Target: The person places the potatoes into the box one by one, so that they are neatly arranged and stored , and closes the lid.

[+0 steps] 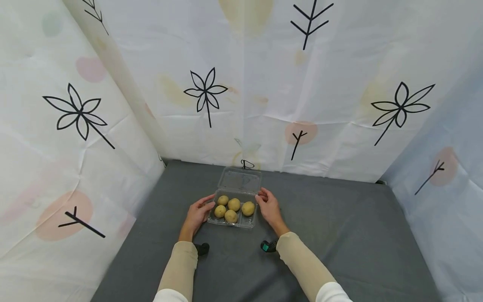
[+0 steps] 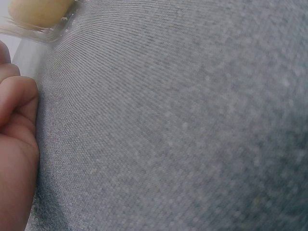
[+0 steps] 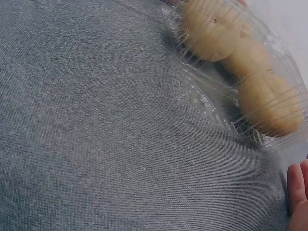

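A clear plastic container (image 1: 226, 224) sits on the grey table with its hinged lid (image 1: 240, 180) raised at the back. Several yellow-brown potatoes (image 1: 231, 216) lie inside, most of them in the left part, with one potato (image 1: 248, 208) in the right part. My left hand (image 1: 198, 214) grips the container's left side, thumb and forefinger at the rim. At the right edge, near the lid hinge, my right hand (image 1: 269, 207) holds the container between thumb and fingers. Curled fingers (image 2: 19, 96) show in the left wrist view. Potatoes (image 3: 269, 103) show through the ribbed wall in the right wrist view.
Grey cloth covers the table (image 1: 339, 235). White patterned curtains (image 1: 241, 84) stand behind it and along both sides. Dark straps with small devices, such as the wrist device (image 1: 268, 246), sit on both wrists.
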`<move>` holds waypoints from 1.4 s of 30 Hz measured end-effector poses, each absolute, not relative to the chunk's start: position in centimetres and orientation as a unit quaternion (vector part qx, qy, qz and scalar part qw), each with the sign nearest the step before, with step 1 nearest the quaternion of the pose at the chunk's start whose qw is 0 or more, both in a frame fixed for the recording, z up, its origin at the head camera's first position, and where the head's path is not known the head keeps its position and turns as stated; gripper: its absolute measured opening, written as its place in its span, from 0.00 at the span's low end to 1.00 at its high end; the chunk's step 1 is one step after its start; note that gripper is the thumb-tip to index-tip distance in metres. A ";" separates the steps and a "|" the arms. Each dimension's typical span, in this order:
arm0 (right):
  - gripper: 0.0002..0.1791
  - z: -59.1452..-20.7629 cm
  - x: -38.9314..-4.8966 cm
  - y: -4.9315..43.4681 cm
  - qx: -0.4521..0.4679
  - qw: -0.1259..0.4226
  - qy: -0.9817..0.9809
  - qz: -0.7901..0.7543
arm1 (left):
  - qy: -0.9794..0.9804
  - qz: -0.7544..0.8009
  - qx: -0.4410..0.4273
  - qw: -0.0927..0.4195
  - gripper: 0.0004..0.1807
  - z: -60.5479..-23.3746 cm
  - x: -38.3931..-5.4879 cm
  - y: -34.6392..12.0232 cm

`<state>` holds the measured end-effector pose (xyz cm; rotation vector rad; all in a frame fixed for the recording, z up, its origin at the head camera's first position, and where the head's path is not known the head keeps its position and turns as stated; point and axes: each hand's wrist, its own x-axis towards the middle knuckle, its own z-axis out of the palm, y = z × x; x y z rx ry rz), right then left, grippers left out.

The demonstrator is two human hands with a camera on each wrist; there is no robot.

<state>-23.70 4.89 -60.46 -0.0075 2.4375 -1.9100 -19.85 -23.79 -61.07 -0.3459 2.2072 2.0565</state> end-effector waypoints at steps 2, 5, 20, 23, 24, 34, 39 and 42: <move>0.28 -60.5 -23.7 4.8 -0.003 0.019 0.785 -0.619 | 0.726 0.675 -0.115 0.054 0.24 -61.0 -19.8 -23.8; 0.27 -60.6 -23.7 4.7 -0.005 0.011 0.789 -0.614 | 0.724 0.677 -0.116 0.058 0.23 -61.0 -19.8 -23.9; 0.25 -60.4 -23.5 4.6 -0.027 -0.027 0.806 -0.591 | 0.725 0.678 -0.107 0.056 0.22 -61.4 -19.9 -24.2; 0.24 -60.5 -23.6 4.6 -0.034 -0.039 0.806 -0.590 | 0.725 0.678 -0.107 0.055 0.22 -61.3 -19.8 -24.1; 0.24 -60.5 -23.6 4.6 -0.038 -0.044 0.805 -0.590 | 0.725 0.678 -0.107 0.055 0.22 -61.2 -19.8 -24.1; 0.29 -59.9 -23.5 4.5 -0.044 -0.044 0.809 -0.584 | 0.722 0.681 -0.106 0.059 0.21 -61.0 -20.0 -24.0; 0.32 -59.4 -23.5 4.4 -0.042 -0.040 0.818 -0.572 | 0.720 0.682 -0.111 0.060 0.21 -61.0 -20.0 -24.1; 0.32 -59.3 -23.4 4.4 -0.052 -0.042 0.823 -0.564 | 0.724 0.678 -0.110 0.062 0.22 -61.0 -19.9 -24.0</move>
